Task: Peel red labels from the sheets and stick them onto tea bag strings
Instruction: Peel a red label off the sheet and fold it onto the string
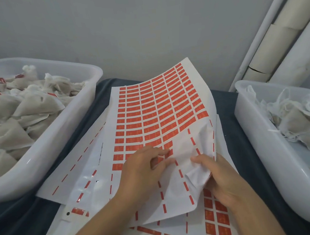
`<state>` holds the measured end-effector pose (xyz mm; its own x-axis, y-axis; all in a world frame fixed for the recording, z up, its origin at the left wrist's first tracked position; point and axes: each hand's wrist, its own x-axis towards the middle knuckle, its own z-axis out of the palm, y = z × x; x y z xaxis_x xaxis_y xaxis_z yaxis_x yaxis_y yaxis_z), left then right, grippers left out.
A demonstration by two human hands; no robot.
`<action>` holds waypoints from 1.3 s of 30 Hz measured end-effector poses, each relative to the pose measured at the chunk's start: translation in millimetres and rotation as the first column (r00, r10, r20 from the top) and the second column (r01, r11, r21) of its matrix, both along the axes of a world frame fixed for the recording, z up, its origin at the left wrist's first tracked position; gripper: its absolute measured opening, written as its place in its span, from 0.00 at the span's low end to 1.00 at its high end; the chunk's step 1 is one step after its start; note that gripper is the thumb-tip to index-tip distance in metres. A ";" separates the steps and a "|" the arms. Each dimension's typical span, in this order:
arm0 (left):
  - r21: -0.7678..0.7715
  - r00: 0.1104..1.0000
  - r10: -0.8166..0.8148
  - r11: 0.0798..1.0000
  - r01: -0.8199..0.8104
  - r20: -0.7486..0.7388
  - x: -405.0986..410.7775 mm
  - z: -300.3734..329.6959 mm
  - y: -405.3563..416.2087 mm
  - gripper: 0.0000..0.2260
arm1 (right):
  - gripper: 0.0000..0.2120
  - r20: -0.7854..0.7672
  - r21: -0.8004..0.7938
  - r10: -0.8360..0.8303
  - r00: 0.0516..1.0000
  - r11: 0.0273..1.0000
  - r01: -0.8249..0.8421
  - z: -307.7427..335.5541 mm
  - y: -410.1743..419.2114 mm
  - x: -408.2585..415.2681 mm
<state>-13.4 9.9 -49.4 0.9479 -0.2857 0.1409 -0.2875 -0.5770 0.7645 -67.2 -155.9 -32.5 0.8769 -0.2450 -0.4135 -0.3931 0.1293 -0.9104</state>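
left hand (143, 166) pinches a small red label on white sheet (155, 106) | right hand (220, 177) grips sheet's curled corner

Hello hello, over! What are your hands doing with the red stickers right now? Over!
Left hand pinching a red label on the top sheet. Right hand gripping the sheet's peeled, crumpled part. Nothing blocking.

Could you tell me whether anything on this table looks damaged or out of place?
Only the top white sheet of red labels: its peeled corner is crumpled under the right hand, and its far end curls upward.
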 end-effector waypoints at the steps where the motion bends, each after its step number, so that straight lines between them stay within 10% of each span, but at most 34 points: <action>1: -0.001 1.000 -0.004 1.000 0.004 0.009 -0.4 0.8 0.5 0.14 | 0.19 -0.003 -0.034 0.006 1.000 0.999 -0.006 -0.5 0.1 -0.6; 10: -0.094 0.997 -0.071 0.993 0.066 -0.043 2.1 2.7 3.1 0.09 | 0.20 -0.065 -0.242 0.033 0.997 0.969 -0.047 0.2 -1.4 -3.8; 30: -0.201 0.990 0.108 0.971 -0.125 -0.093 4.4 6.2 -1.1 0.08 | 0.19 -0.021 -0.133 0.024 0.999 0.991 -0.027 5.1 -2.2 -3.2; 39: -0.612 0.912 0.128 0.704 -0.360 -0.390 3.0 28.5 7.6 0.12 | 0.37 -0.021 -0.219 -0.062 0.998 0.974 0.056 13.5 -18.3 0.0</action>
